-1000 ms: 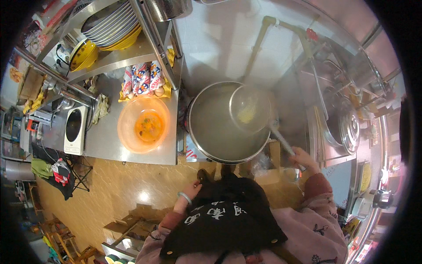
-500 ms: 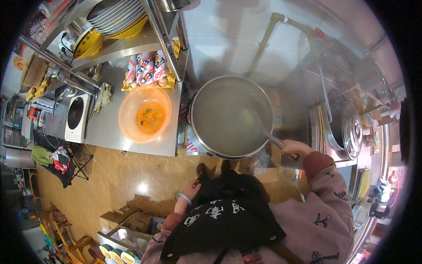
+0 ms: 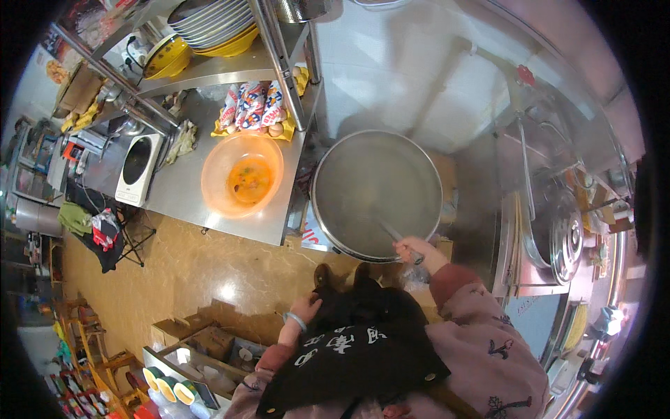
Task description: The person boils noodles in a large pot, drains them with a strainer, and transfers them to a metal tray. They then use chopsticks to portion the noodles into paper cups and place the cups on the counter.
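Orange plastic bowl point(image 3: 242, 174) with yellow contents on steel worktop point(image 3: 178, 192). Snack packets point(image 3: 252, 108) behind bowl, on yellow cloth. White induction hob point(image 3: 138, 167) left of bowl. Stacked plates point(image 3: 209, 21) and yellow bowls point(image 3: 167, 54) on shelf above. Cardboard boxes point(image 3: 209, 342) on brown floor point(image 3: 181, 272). Lidded steel pot point(image 3: 558, 230) far right.

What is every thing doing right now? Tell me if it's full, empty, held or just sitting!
big pot: open, full of cloudy liquid
ladle handle: held, dipped in the pot
right hand: closed on the ladle handle
left hand: resting on the black apron
orange bowl: holds some yellow mix
plates: stacked on the shelf
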